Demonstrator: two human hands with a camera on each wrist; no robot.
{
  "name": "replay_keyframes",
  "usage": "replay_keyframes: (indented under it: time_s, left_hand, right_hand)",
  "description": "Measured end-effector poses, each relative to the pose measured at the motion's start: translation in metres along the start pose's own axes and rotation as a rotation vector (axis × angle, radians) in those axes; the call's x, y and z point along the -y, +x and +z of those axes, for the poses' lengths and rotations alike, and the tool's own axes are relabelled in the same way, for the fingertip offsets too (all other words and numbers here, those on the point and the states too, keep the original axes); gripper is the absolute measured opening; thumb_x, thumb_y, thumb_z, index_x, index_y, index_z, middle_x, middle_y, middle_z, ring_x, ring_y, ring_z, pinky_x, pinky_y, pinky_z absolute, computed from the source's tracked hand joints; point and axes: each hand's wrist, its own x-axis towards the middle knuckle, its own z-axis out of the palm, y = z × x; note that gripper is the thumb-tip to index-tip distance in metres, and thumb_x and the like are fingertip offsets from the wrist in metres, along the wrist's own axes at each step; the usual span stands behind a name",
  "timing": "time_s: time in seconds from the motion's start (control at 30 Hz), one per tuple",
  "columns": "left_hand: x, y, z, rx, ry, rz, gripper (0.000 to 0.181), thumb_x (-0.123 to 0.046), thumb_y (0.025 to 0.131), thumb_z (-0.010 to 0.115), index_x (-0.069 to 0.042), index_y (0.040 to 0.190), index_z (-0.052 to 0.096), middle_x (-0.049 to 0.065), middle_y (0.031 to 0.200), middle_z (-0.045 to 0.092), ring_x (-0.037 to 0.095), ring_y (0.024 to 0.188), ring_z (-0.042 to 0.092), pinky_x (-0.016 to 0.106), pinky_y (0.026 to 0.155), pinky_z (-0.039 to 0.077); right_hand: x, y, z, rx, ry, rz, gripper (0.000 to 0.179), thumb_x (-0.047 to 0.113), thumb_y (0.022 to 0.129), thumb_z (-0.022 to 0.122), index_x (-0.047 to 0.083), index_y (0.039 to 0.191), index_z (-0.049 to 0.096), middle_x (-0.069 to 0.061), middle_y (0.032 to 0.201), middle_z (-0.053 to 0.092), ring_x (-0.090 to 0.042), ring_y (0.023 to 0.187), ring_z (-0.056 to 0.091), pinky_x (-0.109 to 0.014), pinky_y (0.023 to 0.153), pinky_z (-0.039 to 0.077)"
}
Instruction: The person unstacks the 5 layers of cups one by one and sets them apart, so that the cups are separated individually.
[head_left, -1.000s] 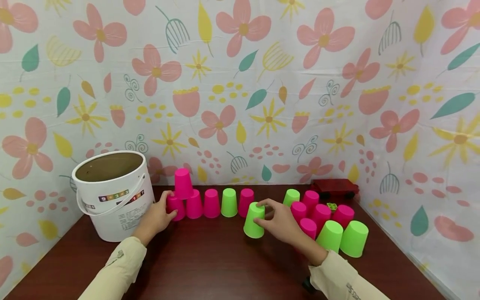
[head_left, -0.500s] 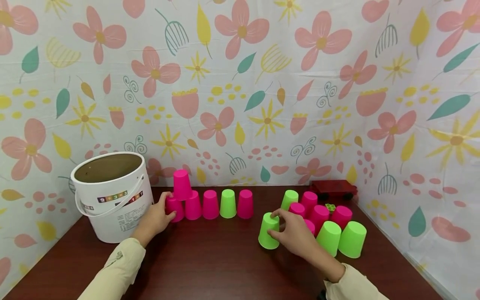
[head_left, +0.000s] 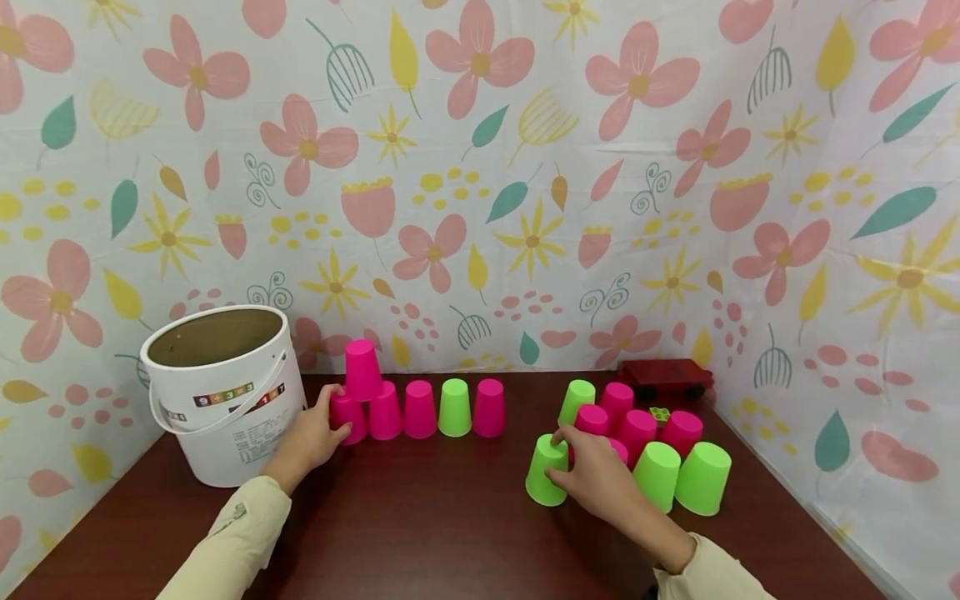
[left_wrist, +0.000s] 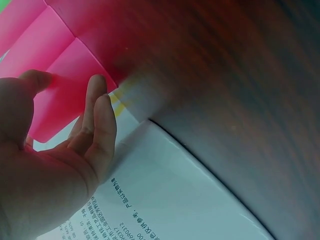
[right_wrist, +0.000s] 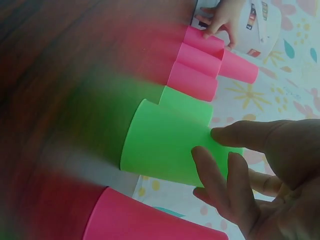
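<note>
My left hand holds the leftmost pink cup of a row, thumb on its near side. Another pink cup sits upside down across this cup and its neighbour. Further right in the row stand a pink cup, a green cup and a last pink cup. Nearer to me, my right hand pinches a separate green cup around its upper part, rim down at about table level. In the right wrist view, the thumb and fingers lie on opposite sides of this green cup.
A white bucket stands left of my left hand. Several upside-down pink and green cups cluster beyond and right of my right hand. Behind them lie a red toy vehicle and a small green piece. Patterned cloth hangs behind the table.
My right hand has moved right and towards me with the green cup, away from the row's right end. The left hand stays on its pink cup.
</note>
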Motion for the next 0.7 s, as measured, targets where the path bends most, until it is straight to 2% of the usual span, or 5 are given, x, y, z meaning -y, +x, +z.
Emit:
replay_keyframes:
  time_s: [0.2,0.4,0.53,0.7]
  left_hand:
    - [0.001,0.0,0.003,0.016,-0.001,-0.01,0.062,-0.015,0.089,0.072,-0.009,0.136,0.032,0.023,0.101,0.069,0.03,0.076,0.066,0.045,0.071,0.053]
    - [0.001,0.002,0.002,0.005,-0.013,0.007,0.061,-0.014,0.089,0.072,-0.008,0.135,0.032,0.024,0.105,0.068,0.032,0.082,0.066,0.048,0.076,0.053]
    - [0.001,0.002,0.001,0.0,-0.01,0.011,0.061,-0.014,0.089,0.072,-0.009,0.135,0.032,0.025,0.104,0.068,0.032,0.08,0.066,0.047,0.075,0.053]
    - [0.0,0.001,0.0,-0.01,-0.018,0.019,0.06,-0.013,0.089,0.072,-0.009,0.134,0.033,0.025,0.102,0.068,0.032,0.08,0.066,0.047,0.074,0.053]
  right_hand:
    - [0.002,-0.001,-0.002,-0.04,-0.075,-0.021,0.039,0.012,0.071,0.087,0.006,0.103,0.066,-0.003,0.088,0.064,-0.013,0.07,0.054,-0.029,0.061,0.048]
    - [0.02,-0.002,-0.01,-0.15,-0.125,-0.04,0.043,0.021,0.072,0.085,0.012,0.109,0.065,-0.006,0.102,0.063,-0.016,0.072,0.055,-0.031,0.056,0.047]
    - [0.041,0.003,-0.01,-0.201,-0.097,-0.09,0.042,0.021,0.073,0.085,0.012,0.109,0.065,-0.005,0.107,0.063,-0.014,0.07,0.056,-0.029,0.057,0.05]
    - [0.067,0.016,0.002,-0.204,0.007,-0.151,0.04,0.02,0.074,0.086,0.011,0.107,0.065,-0.005,0.109,0.063,-0.006,0.062,0.055,-0.024,0.06,0.05]
